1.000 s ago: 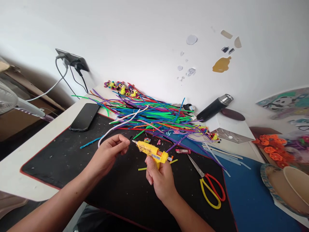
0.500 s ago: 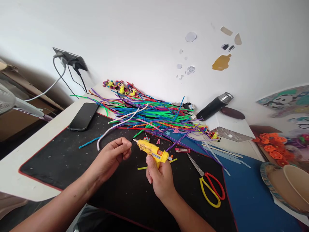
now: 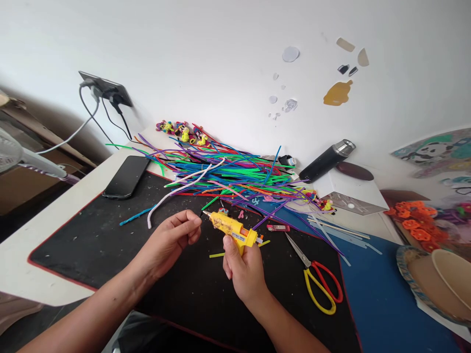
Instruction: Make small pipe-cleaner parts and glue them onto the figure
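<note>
My right hand [image 3: 243,267] is wrapped around the handle of a yellow hot glue gun [image 3: 230,228], whose metal tip points left. A clear stub of glue stick shows at the gun's back end. The fingertips of my left hand [image 3: 180,230] are pinched together just left of that tip. From them a short thin black piece [image 3: 201,214] seems to stick out beside the nozzle; its exact kind is too small to tell. Behind both hands lies a big heap of coloured pipe cleaners [image 3: 235,169]. A yellow-green strip [image 3: 217,255] lies under the gun.
Scissors [image 3: 316,284] with red and yellow handles lie right of my right hand on the black mat [image 3: 91,235]. A phone [image 3: 127,177] rests at the left. Farther back are a dark thermos [image 3: 326,162] and small colourful figures [image 3: 182,132]. A bowl [image 3: 415,274] stands at the right.
Almost nothing differs. Both hands and the glue gun keep the same place, with only a very slight shift of the camera's view.
</note>
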A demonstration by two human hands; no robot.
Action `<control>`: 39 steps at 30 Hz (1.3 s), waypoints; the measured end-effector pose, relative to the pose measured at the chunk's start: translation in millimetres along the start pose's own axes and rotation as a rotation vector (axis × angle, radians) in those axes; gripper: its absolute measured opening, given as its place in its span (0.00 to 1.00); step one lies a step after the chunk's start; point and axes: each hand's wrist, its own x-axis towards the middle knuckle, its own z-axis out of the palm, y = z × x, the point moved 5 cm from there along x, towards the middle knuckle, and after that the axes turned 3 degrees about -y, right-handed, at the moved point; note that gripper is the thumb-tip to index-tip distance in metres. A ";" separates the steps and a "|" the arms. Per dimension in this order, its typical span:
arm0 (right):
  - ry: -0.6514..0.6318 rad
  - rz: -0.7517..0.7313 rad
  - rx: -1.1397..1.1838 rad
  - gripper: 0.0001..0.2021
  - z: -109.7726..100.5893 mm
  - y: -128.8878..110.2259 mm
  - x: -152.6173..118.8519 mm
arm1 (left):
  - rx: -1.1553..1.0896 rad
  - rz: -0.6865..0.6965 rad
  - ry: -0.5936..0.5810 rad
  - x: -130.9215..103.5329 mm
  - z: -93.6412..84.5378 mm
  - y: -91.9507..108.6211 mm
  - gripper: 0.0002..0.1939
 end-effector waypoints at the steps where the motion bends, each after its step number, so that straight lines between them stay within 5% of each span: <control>1: 0.000 0.000 -0.002 0.36 -0.1 -0.2 -0.1 | 0.001 0.001 -0.002 0.2 -0.1 -0.3 0.24; 39: -0.001 -0.049 -0.061 0.31 -2.1 -1.1 -1.8 | -0.018 0.007 -0.028 -2.0 0.7 -1.6 0.22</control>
